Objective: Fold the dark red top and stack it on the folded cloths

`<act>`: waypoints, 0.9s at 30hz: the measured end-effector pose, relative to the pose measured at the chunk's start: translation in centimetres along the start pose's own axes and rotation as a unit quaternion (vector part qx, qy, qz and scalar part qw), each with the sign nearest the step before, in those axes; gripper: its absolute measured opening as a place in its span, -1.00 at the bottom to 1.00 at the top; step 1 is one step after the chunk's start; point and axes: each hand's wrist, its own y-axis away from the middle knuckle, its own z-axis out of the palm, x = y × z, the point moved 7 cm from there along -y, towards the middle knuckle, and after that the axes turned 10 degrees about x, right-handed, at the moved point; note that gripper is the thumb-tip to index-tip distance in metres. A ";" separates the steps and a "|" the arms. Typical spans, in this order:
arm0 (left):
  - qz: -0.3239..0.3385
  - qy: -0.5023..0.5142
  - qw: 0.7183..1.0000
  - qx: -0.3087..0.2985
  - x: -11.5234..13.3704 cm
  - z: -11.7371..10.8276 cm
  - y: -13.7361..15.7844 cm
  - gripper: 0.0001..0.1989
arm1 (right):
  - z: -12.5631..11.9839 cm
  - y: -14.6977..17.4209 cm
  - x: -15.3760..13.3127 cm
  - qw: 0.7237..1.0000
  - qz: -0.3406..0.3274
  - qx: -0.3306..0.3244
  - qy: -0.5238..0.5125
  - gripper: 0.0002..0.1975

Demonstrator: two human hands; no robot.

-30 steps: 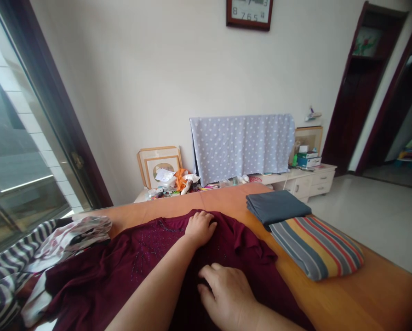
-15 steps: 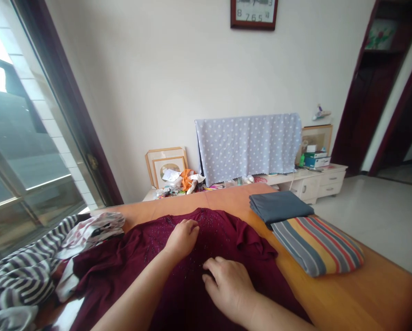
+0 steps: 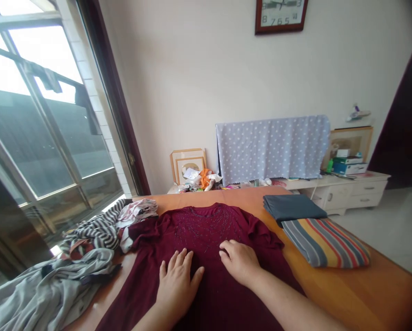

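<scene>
A maroon short-sleeved top (image 3: pixel 209 248) with dark beadwork round its neckline lies spread out on the wooden table, neck end away from me. Flat on its left middle rests my left hand (image 3: pixel 178 280), fingers spread and holding nothing. My right hand (image 3: pixel 240 262) touches the fabric below the right side of the beading; its fingers are loosely bent, with no cloth visibly gripped. The top's lower part runs beneath my forearms and out of the picture.
On the right lie a folded dark grey cloth (image 3: pixel 294 208) and a folded striped cloth (image 3: pixel 325 242). Crumpled clothes heap up at left: a black-and-white striped garment (image 3: pixel 102 232) and a grey garment (image 3: pixel 54 289). Beyond the table (image 3: pixel 381 280) stands a low white cabinet (image 3: pixel 354 195).
My left hand has come down from the neckline toward me and now lies flat with fingers spread. My right hand has shifted slightly up and right. The camera view has turned left.
</scene>
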 end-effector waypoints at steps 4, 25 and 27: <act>0.004 -0.010 1.000 -0.012 0.2 0.1 1.1 -0.30 | 0.2 -0.2 1.2 0.982 0.069 -0.001 -0.177 -0.82; 0.016 -0.014 1.000 -0.004 0.1 0.5 1.1 -0.23 | -3.8 -0.2 8.9 0.874 0.308 -0.064 -0.369 -0.77; 0.014 -0.016 1.000 -0.007 0.1 0.5 1.0 -0.23 | -4.7 0.7 8.7 0.887 0.292 -0.059 -0.354 -0.79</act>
